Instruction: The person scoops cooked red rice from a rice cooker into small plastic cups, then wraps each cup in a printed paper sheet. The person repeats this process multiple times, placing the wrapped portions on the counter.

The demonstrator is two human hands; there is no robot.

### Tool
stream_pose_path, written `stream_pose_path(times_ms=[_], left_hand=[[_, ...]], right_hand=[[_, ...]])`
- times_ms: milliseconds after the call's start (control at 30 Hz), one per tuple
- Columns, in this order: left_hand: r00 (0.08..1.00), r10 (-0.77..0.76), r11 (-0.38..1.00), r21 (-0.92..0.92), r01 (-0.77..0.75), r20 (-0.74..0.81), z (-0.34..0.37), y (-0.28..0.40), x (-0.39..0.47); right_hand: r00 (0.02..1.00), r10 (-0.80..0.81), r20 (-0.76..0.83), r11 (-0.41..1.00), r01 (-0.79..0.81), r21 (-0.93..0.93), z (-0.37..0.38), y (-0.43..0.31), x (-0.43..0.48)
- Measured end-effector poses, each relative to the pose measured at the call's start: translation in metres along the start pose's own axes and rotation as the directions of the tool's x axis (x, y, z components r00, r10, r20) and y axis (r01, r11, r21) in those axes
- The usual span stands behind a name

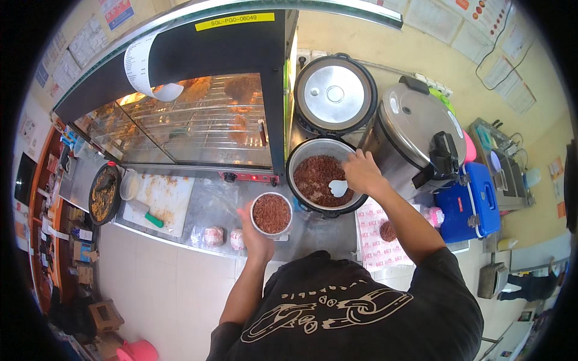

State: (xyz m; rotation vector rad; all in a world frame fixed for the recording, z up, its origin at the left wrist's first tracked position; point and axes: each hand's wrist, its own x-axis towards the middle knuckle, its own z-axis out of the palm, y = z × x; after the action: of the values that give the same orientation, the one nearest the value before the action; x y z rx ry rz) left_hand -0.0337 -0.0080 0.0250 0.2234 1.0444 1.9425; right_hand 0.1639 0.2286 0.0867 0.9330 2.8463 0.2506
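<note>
My left hand (258,237) holds a round white cup (271,214) filled with reddish-brown rice, above the steel counter. At the open rice cooker (295,155), my right hand (361,170) grips a white rice paddle (337,188), its blade down on the reddish-brown rice (314,173) in the pot. The handle is hidden in my fist. The cooker's lid (335,94) stands raised behind the pot. Printed wrapping paper (372,239) lies right of the cooker, with a mound of rice (388,231) on it, partly behind my right forearm. Two wrapped bundles (214,236) (237,239) sit left of the cup.
A glass display warmer (198,167) with fried food stands at the back left. Before it are a white cutting board (167,203), a green-handled knife (153,219) and a stone mortar (104,194). A large closed cooker (415,122) and blue cooler box (469,203) stand right. A person (530,286) is far right.
</note>
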Motion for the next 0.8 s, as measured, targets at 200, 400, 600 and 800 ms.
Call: stream_pose_path(times_ms=[200,400,600,800], left_hand=[[0.989,-0.105,0.994,-0.009,0.107,0.1,-0.022,-0.026,-0.033],[0.947,-0.321,0.875,0.379,0.302,-0.013,-0.055,-0.113,-0.047],[0.874,-0.485,0.653,0.65,0.388,-0.035,-0.077,-0.154,-0.026],[0.984,0.114,0.273,0.948,-0.164,0.137,-0.055,-0.146,-0.044]], right_hand=[[0.884,-0.425,0.194,0.288,-0.072,0.955,-0.005,-0.047,-0.076],[0.824,-0.364,0.435,-0.087,-0.495,0.865,0.081,-0.123,-0.133],[0.879,-0.079,0.471,-0.109,-0.477,0.872,0.174,-0.142,-0.137],[0.97,-0.115,0.214,0.259,-0.179,0.949,0.202,-0.09,-0.181]])
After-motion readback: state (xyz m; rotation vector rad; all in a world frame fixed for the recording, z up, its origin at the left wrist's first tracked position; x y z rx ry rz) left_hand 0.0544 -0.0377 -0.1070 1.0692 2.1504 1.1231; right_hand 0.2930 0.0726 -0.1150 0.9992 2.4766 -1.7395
